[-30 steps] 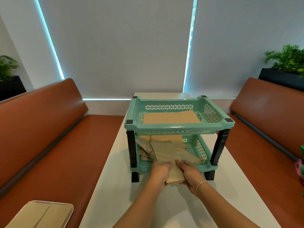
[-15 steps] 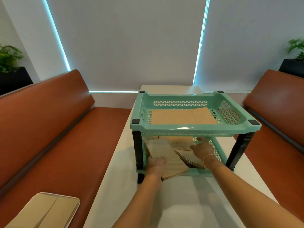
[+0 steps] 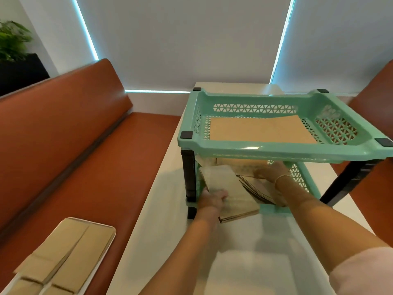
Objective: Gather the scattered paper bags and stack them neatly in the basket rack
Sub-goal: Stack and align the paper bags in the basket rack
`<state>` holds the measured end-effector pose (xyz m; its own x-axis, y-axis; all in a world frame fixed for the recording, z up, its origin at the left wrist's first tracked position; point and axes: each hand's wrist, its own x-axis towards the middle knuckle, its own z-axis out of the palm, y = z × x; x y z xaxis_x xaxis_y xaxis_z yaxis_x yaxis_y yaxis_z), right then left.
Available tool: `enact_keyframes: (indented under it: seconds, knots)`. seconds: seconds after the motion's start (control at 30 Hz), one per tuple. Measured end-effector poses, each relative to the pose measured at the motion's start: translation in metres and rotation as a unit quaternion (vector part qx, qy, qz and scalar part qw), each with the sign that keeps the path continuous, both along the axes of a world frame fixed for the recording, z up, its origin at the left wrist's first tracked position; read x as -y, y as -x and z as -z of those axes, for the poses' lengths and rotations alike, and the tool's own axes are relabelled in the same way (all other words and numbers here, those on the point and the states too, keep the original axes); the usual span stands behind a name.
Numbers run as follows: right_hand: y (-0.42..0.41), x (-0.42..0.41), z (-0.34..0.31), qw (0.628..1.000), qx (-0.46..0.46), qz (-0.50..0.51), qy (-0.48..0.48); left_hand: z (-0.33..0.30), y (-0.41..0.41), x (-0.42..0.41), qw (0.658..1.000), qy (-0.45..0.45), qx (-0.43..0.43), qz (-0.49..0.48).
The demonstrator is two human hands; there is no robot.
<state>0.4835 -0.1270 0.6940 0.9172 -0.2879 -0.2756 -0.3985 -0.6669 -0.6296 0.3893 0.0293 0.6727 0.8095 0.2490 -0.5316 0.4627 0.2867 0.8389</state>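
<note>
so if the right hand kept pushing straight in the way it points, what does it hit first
Likely the paper bags lying flat at the back of the lower basket; the right hand reaches toward them. Depth is unclear.

Rack [image 3: 276,151]: mint green, triangle-lattice walls, black legs [image 3: 188,173]. Bags [image 3: 259,129]: plain brown. Benches [image 3: 63,133]: rust orange; table [image 3: 161,241]: white.

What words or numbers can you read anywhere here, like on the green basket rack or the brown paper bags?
None: no word, number, brand or sign can be read anywhere.
Green basket rack: only triangle-shaped holes, no label.
Paper bag in the top basket: plain brown.
Paper bags in the bottom basket, under the left hand and right hand: blurred, no print shows.
Paper bags on the tray on the bench: plain.
</note>
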Motion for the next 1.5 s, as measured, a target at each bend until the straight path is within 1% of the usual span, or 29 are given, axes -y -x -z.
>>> enact_keyframes:
  seconds: [0.07, 0.1, 0.17, 0.2, 0.23, 0.27, 0.3, 0.33, 0.37, 0.4, 0.43, 0.53, 0.57, 0.67, 0.73, 0.83, 0.87, 0.97, 1.07, 1.17, 1.23, 1.27, 1.33, 1.37, 1.43, 1.5]
  knots:
    - [-0.003, -0.002, 0.004, 0.999, 0.007, 0.034, -0.007, 0.000, 0.001, 0.000, 1.000, 0.003, -0.001, 0.002]
    - [-0.007, -0.001, 0.006, 0.999, 0.027, 0.045, -0.013, 0.000, 0.001, 0.000, 1.000, 0.003, -0.002, 0.004]
    - [-0.013, 0.000, 0.006, 0.995, 0.089, 0.036, -0.030, 0.001, 0.002, 0.000, 1.000, 0.001, -0.007, 0.007]
    - [-0.015, 0.001, 0.004, 0.990, 0.120, 0.037, -0.066, 0.000, 0.003, 0.000, 1.000, 0.001, -0.009, 0.008]
    - [-0.014, 0.002, 0.001, 0.974, 0.151, 0.058, -0.157, -0.001, 0.004, 0.000, 1.000, 0.001, -0.009, 0.009]
    - [-0.010, 0.003, -0.005, 0.940, 0.167, 0.088, -0.284, -0.001, 0.004, 0.000, 1.000, 0.001, -0.010, 0.009]
    - [-0.005, 0.004, -0.010, 0.887, 0.165, 0.121, -0.414, -0.002, 0.005, 0.000, 1.000, 0.002, -0.012, 0.011]
    - [-0.002, 0.009, -0.012, 0.831, 0.163, 0.145, -0.511, -0.004, 0.006, -0.001, 1.000, 0.006, -0.014, 0.013]
    - [0.001, 0.013, -0.014, 0.797, 0.168, 0.150, -0.561, -0.006, 0.008, -0.001, 1.000, 0.011, -0.018, 0.014]
    - [0.004, 0.015, -0.018, 0.788, 0.166, 0.139, -0.576, -0.009, 0.009, -0.001, 0.999, 0.014, -0.021, 0.020]
    - [0.007, 0.017, -0.020, 0.797, 0.163, 0.122, -0.569, -0.011, 0.011, -0.002, 0.999, 0.018, -0.026, 0.027]
    - [0.016, 0.020, -0.025, 0.843, 0.132, 0.084, -0.515, -0.015, 0.015, -0.002, 0.998, 0.020, -0.029, 0.053]
    - [0.019, 0.020, -0.026, 0.851, 0.132, 0.078, -0.503, -0.015, 0.018, -0.002, 0.998, 0.016, -0.025, 0.061]
    - [0.024, 0.025, -0.031, 0.850, 0.145, 0.063, -0.502, -0.017, 0.025, 0.000, 0.996, 0.015, -0.012, 0.088]
    - [0.027, 0.030, -0.033, 0.864, 0.116, 0.029, -0.489, -0.019, 0.029, -0.001, 0.995, 0.029, -0.003, 0.094]
    - [0.033, 0.033, -0.034, 0.904, 0.037, -0.042, -0.425, -0.021, 0.031, -0.003, 0.995, 0.034, -0.001, 0.095]
    - [0.035, 0.034, -0.034, 0.911, 0.017, -0.073, -0.405, -0.023, 0.032, -0.003, 0.995, 0.029, -0.003, 0.097]
    - [0.037, 0.034, -0.037, 0.923, -0.026, -0.139, -0.358, -0.029, 0.034, -0.004, 0.993, 0.053, -0.005, 0.105]
    - [0.037, 0.031, -0.038, 0.939, -0.036, -0.174, -0.295, -0.030, 0.034, -0.006, 0.990, 0.017, -0.013, 0.142]
    - [0.038, 0.024, -0.039, 0.948, -0.019, -0.170, -0.268, -0.031, 0.038, -0.004, 0.984, 0.036, -0.012, 0.172]
    - [0.040, 0.018, -0.039, 0.949, -0.002, -0.154, -0.274, -0.029, 0.039, 0.001, 0.983, -0.002, 0.002, 0.183]
    - [0.042, 0.015, -0.038, 0.951, 0.008, -0.146, -0.274, -0.028, 0.039, 0.003, 0.983, -0.004, 0.011, 0.183]
    - [0.047, 0.009, -0.034, 0.956, 0.036, -0.125, -0.264, -0.024, 0.038, 0.006, 0.985, 0.003, 0.022, 0.170]
    - [0.049, 0.007, -0.031, 0.959, 0.052, -0.108, -0.256, -0.024, 0.038, 0.007, 0.986, 0.017, 0.027, 0.163]
    - [0.054, 0.004, -0.022, 0.968, 0.080, -0.066, -0.230, -0.025, 0.037, 0.008, 0.989, 0.015, 0.033, 0.145]
    - [0.062, 0.000, -0.017, 0.971, 0.053, -0.051, -0.226, -0.027, 0.037, 0.008, 0.993, 0.011, 0.035, 0.109]
